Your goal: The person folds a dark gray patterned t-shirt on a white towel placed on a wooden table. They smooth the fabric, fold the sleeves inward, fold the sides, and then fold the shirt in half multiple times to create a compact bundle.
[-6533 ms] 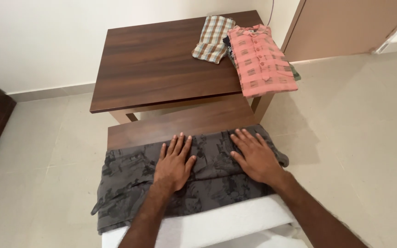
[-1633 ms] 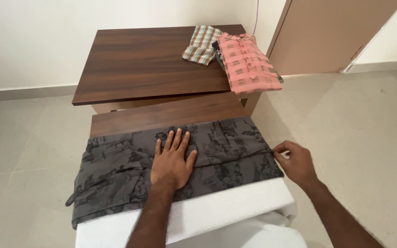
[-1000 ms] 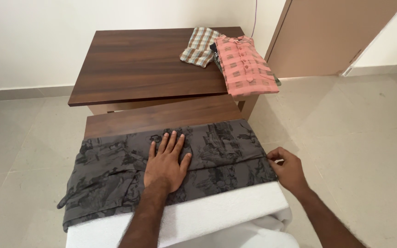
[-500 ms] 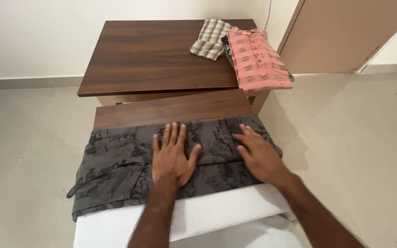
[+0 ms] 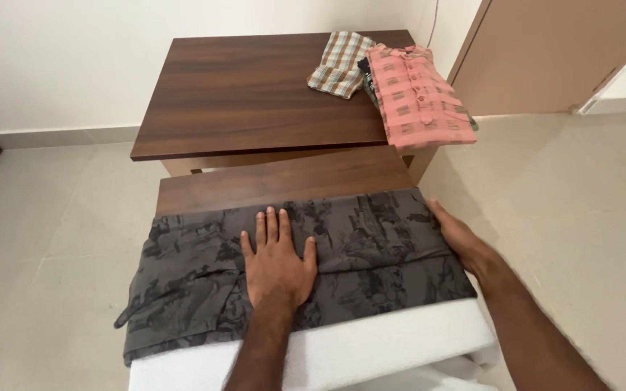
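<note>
A dark grey patterned garment (image 5: 371, 239) lies spread across a low brown bench (image 5: 284, 185) and a white padded surface (image 5: 371, 344). My left hand (image 5: 278, 264) rests flat on the middle of the garment, fingers spread. My right hand (image 5: 461, 239) sits at the garment's right edge, fingers along the cloth; I cannot tell whether it pinches the fabric. Part of the garment's left side hangs off the white surface.
A dark wooden table (image 5: 255, 87) stands behind the bench. On its right end lie a folded pink checked shirt (image 5: 418, 101) and a folded plaid cloth (image 5: 342, 61). A brown door (image 5: 552, 51) is at the right, tiled floor all around.
My right hand slid from the top of the garment to its right edge. The left hand stayed flat in the middle. The camera shifted slightly.
</note>
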